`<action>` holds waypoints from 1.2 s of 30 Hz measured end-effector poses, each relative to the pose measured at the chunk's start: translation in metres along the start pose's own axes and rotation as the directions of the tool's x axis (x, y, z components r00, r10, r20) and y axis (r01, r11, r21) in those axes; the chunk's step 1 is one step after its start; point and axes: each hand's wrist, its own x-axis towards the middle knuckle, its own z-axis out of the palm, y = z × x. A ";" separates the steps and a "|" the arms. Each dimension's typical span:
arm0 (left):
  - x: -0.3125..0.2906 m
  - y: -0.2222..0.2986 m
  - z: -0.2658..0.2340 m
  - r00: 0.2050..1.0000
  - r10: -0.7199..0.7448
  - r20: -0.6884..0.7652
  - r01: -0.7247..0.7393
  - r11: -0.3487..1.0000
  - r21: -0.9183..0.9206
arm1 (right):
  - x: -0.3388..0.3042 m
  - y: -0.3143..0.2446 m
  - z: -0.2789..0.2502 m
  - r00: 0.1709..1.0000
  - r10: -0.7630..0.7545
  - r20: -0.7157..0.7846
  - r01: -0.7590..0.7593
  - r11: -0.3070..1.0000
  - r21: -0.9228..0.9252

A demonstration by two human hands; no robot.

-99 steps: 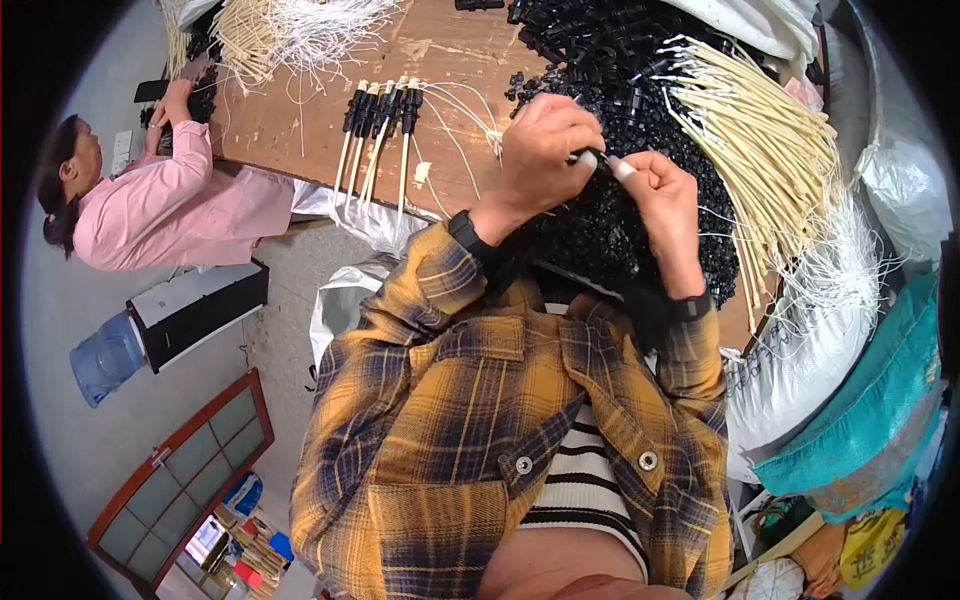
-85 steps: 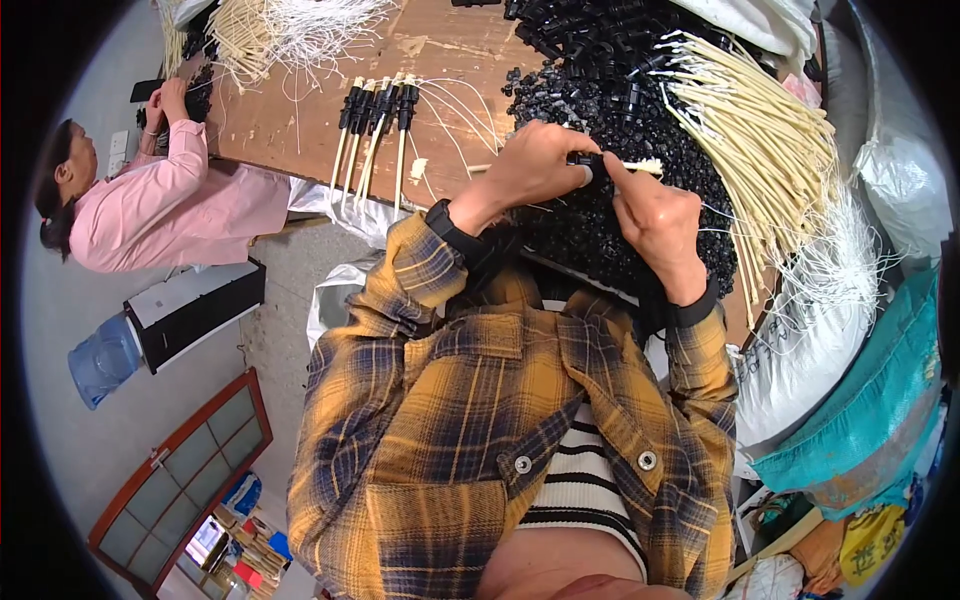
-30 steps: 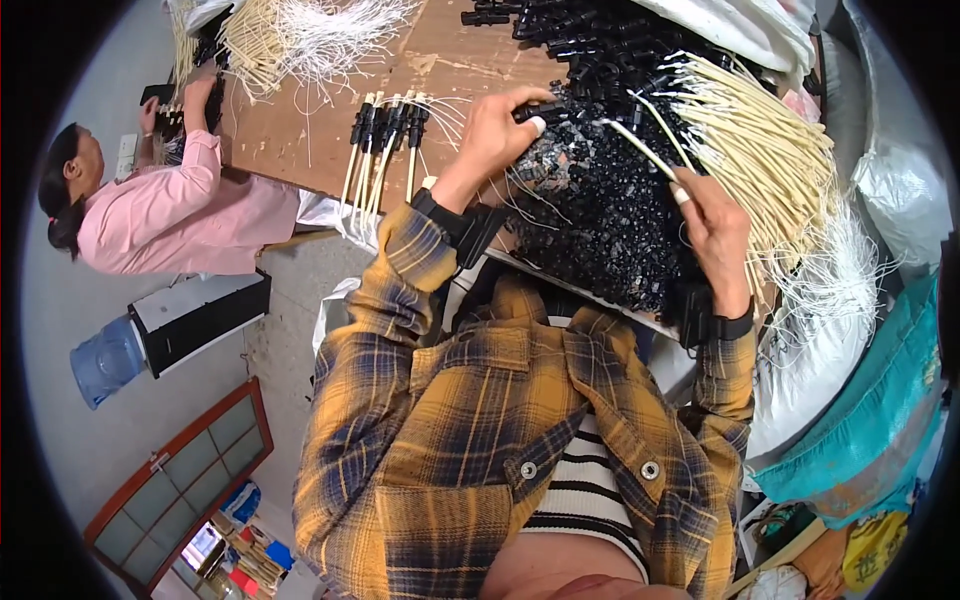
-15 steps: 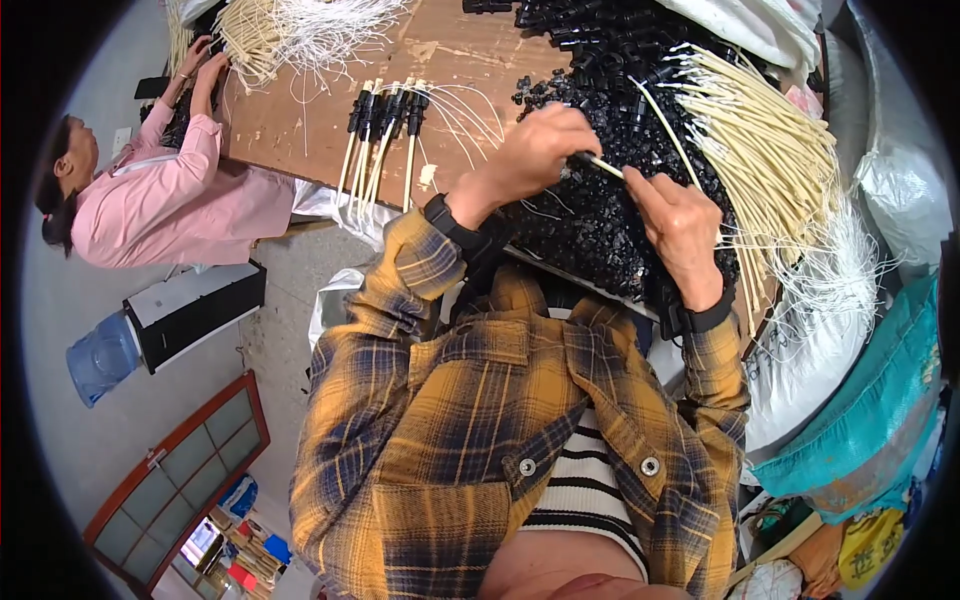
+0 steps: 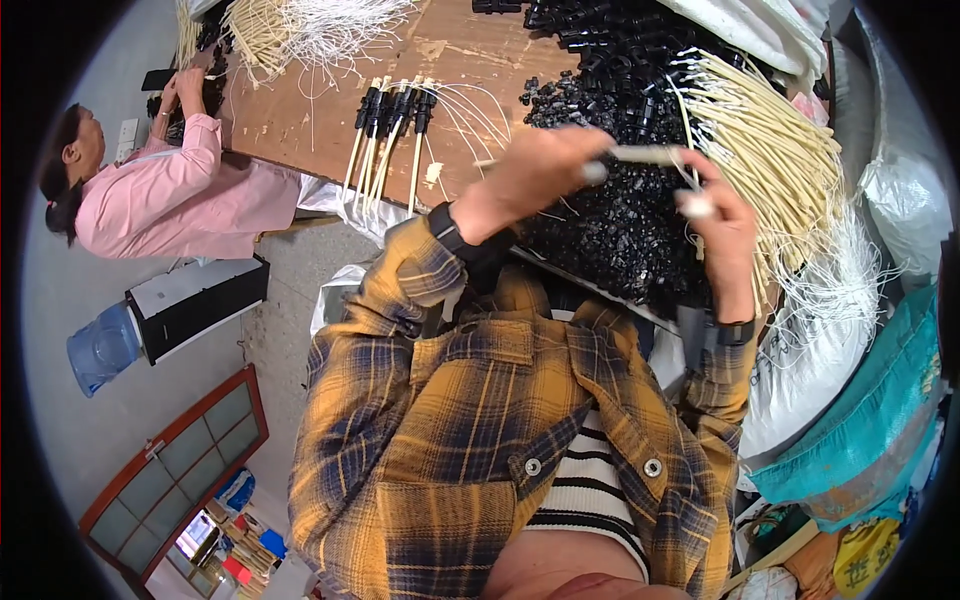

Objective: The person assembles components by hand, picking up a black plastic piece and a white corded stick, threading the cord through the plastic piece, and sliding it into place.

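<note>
A thin cream rod [image 5: 645, 155] stretches between my hands above the heap of small black pieces [image 5: 610, 220]. My left hand [image 5: 545, 170], smeared by motion, is closed around its left end. A cream tip shows on the other side of that hand; I cannot tell whether it is the same rod. At the rod's right end are the curled fingers of my right hand [image 5: 728, 225], with the thumb below. Left of my hands, several black fittings with cream rods [image 5: 395, 110] lie in a row, white cords trailing from them.
A big bundle of cream rods with white cords [image 5: 770, 150] lies at the right. Larger black fittings [image 5: 620, 50] are piled behind. White sacks [image 5: 810, 350] and a teal sack [image 5: 860, 410] stand at the right. A co-worker in pink [image 5: 170, 190] sits at the far left.
My right hand has moved right and turned, its fingers now raised. More of the rod shows between my hands. The co-worker's hands have shifted slightly.
</note>
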 end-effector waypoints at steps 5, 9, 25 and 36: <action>-0.002 -0.009 -0.012 0.794 -0.541 0.276 0.607 0.689 -0.396 | 0.005 -0.020 0.026 0.990 -0.126 0.060 0.127 0.991 -0.028; 0.010 0.013 -0.001 0.798 -0.500 0.336 0.581 0.491 -0.649 | 0.003 -0.006 0.063 0.946 -0.255 0.199 0.323 0.777 -0.540; 0.012 0.020 -0.023 0.781 -0.484 0.394 0.624 0.625 -0.469 | -0.006 -0.010 0.055 0.994 -0.104 0.019 0.102 0.892 -0.440; -0.004 0.016 -0.016 0.944 -0.265 0.196 0.277 0.960 -0.039 | 0.000 -0.007 0.061 0.967 -0.245 -0.062 0.176 0.827 -0.534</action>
